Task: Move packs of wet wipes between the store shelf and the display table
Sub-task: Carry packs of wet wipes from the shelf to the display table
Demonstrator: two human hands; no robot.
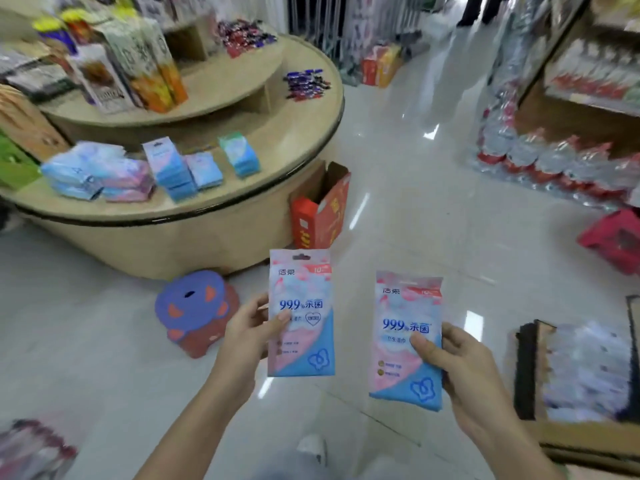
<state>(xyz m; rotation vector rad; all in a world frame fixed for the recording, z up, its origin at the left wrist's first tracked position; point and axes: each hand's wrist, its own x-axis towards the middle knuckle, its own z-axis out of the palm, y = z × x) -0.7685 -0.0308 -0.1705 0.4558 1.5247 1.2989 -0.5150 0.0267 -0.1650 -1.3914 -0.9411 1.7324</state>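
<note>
1. Two packs of wet wipes are held upright and apart above the glossy floor (415, 220), printed faces turned to the camera.
2. The left hand (251, 329) is raised on an outstretched forearm. The left pack (301, 317) is pinched at its left edge, with the thumb laid across the front and the fingers curled behind.
3. The right hand (460, 368) is held slightly lower. The right pack (407, 344) is gripped at its right edge, with the thumb pressed on the front and the fingers wrapped round the back.
4. Further wipes packs (173, 168) are stacked on the lower tier of the round display table (173, 244), ahead and to the left of the hands.
5. A purple stool (195, 306) is seen on the floor at the table's foot, and an open red carton (320, 209) just beside the table's wall.
6. Shrink-wrapped bottles (554, 164), seemingly water though blurred, are lined up at the base of the store shelf (588, 102) on the right.
</note>
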